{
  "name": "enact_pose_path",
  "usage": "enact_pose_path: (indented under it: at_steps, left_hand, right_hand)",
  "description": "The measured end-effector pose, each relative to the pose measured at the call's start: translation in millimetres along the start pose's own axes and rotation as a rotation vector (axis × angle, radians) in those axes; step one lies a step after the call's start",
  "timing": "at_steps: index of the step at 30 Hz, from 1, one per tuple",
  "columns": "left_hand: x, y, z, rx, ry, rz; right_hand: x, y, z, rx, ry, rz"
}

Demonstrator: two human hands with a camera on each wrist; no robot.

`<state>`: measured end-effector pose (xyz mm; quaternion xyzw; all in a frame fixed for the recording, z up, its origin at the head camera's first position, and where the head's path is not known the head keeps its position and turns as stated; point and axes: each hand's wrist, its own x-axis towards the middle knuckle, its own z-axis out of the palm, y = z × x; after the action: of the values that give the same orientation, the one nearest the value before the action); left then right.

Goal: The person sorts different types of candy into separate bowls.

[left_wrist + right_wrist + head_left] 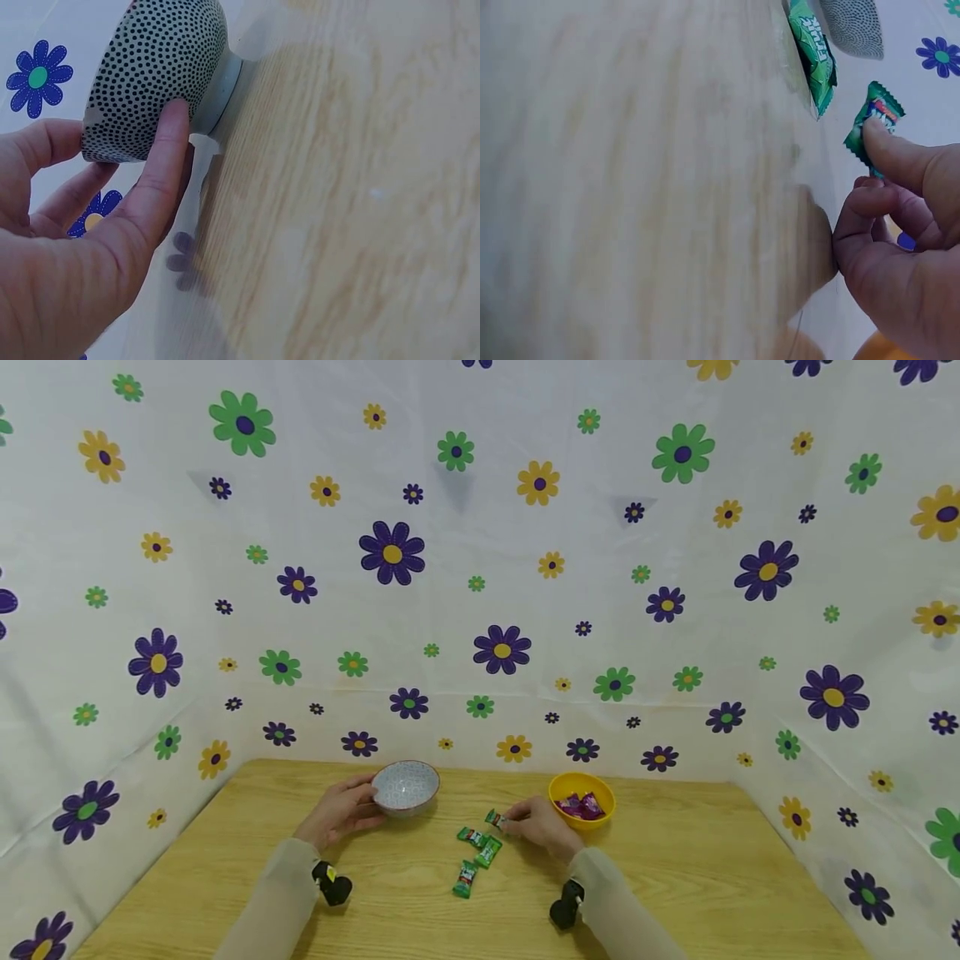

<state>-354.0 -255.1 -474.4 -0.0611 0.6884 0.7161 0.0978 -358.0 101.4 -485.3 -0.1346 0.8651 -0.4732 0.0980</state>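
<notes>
My left hand holds the left side of a bowl that is pale blue inside with a reddish rim. Its dark-dotted outer wall shows in the left wrist view, with one digit pressed along it and another at the rim. Between thumb and fingers, my right hand pinches a small green-wrapped candy, above the table in the right wrist view. Several more green candies lie between the hands: one wrapper and a second wrapper close together, another wrapper nearer the front.
Just beyond the right hand stands a yellow bowl with purple-wrapped candies inside. Flower-printed white cloth surrounds the wooden table at the back and both sides. A black wrist camera sits on each forearm.
</notes>
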Motion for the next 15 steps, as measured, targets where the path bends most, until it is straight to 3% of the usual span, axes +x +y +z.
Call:
enact_pose_path:
  at_steps: [8, 15]
  left_hand:
    - [5.0, -4.2, 0.9, 0.003, 0.019, -0.007]
    - [6.7, -5.0, -0.8, 0.003, 0.022, -0.007]
  right_hand:
    - [0.3, 1.8, -2.1, 0.177, -0.013, 0.059]
    - [2.9, -1.0, 0.5, 0.228, -0.018, 0.056]
